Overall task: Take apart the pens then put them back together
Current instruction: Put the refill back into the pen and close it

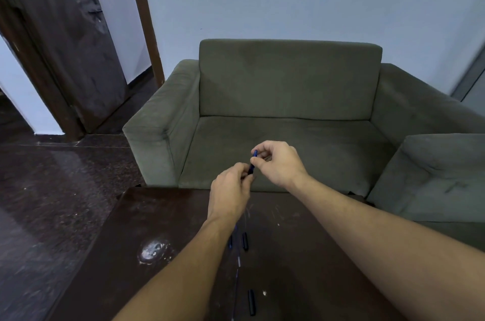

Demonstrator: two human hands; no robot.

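Both my hands hold one small blue pen [253, 162] up in the air above the far edge of the dark table [162, 215]. My right hand [278, 162] pinches its upper end between thumb and fingers. My left hand [231, 194] grips its lower end, which is mostly hidden by the fingers. On the table below lie loose pen parts: a black cap [245, 241], a blue piece [230, 242] half hidden by my left forearm, a thin refill [238, 265] and another black piece [252, 301] near the front.
A grey-green sofa [288, 100] stands just beyond the table, with a second cushioned seat [433, 176] at the right. A white stain [153, 251] marks the table's left side. A dark door [65, 45] and dark floor are at the left.
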